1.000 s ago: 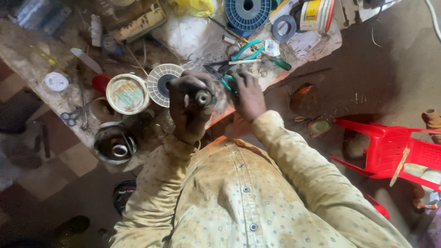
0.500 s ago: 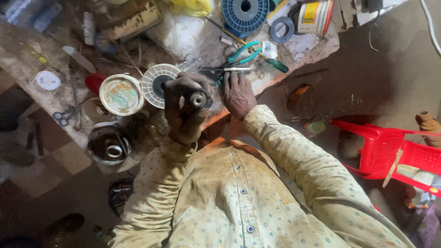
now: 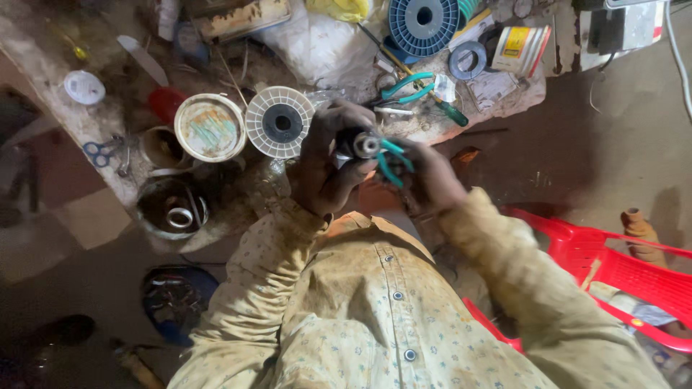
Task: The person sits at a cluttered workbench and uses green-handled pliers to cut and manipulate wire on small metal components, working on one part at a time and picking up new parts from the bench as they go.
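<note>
While a small dark cylindrical part with a metal end (image 3: 362,144) sits above the desk's (image 3: 65,122) near edge, the left hand (image 3: 328,169) has it in a closed grip. Teal-handled pliers (image 3: 393,160), clasped in the right hand (image 3: 425,180), meet its tip. A white spool (image 3: 280,122) lies just left. Working the tip seems underway; steady aim matters next.

Beside the ribbed white plastic spool (image 3: 280,122), the dark round part (image 3: 358,144) shows a dull metal end; the pliers (image 3: 393,158) wear smooth teal plastic grips. The workbench (image 3: 65,108) looks rough, grimy.
</note>
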`<state>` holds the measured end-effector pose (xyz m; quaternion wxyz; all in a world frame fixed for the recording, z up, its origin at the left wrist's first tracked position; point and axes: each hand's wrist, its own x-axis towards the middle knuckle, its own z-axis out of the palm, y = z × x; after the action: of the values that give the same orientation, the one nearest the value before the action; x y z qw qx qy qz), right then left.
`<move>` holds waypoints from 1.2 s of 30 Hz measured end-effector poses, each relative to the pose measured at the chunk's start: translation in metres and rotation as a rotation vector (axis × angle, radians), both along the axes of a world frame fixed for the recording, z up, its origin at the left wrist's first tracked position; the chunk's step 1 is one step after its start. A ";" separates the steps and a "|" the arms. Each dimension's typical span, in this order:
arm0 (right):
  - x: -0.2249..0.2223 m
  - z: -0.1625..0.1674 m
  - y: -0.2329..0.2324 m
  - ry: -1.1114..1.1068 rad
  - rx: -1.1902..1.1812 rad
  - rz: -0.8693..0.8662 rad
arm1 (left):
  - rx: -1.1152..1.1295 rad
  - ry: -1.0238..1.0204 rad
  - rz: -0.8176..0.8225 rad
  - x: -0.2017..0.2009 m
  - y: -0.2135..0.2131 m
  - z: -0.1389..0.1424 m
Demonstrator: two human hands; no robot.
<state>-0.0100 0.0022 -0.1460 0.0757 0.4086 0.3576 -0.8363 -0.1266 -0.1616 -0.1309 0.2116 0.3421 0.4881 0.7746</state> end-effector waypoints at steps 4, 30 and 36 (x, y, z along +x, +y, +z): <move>0.027 0.066 0.033 0.060 0.249 0.230 | -0.034 -0.125 -0.027 0.001 0.000 0.000; 0.000 0.177 0.084 0.097 0.711 0.643 | -0.084 -0.028 -0.001 -0.002 0.010 -0.007; 0.039 0.119 0.077 0.158 0.669 0.722 | 0.018 -0.062 -0.128 -0.011 0.006 0.009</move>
<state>0.0294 0.0793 -0.0270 0.1976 0.1961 0.7297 -0.6245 -0.1375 -0.1552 -0.1215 0.2726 0.3504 0.4514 0.7740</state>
